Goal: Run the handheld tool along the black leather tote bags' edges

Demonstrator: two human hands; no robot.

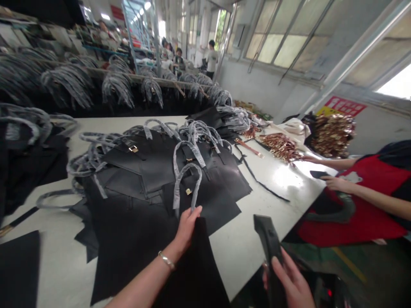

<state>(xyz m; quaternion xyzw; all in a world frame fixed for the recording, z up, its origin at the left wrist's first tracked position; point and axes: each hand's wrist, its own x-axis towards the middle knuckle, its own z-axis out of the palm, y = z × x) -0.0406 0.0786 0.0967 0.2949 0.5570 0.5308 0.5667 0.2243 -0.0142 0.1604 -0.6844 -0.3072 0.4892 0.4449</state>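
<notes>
My left hand [184, 233], with a bracelet at the wrist, is closed on the edge of a black leather panel [195, 273] that hangs toward me. Right by its fingertips is a plastic-wrapped loop handle [196, 182]; I cannot tell whether the hand grips it too. My right hand [293, 280] is wrapped around a black handheld tool [269, 235] with a wide flat head, raised over the table's edge. More black leather panels [128, 231] with wrapped handles and small gold buckles [133, 149] lie piled in front of me.
On the white table [221, 252] lie a black cord [261, 182] and brown straps with gold hardware [279, 145]. At right, a co-worker in a red apron [353, 222] holds a dark flat object. Wrapped handles [117, 85] hang along a rail behind.
</notes>
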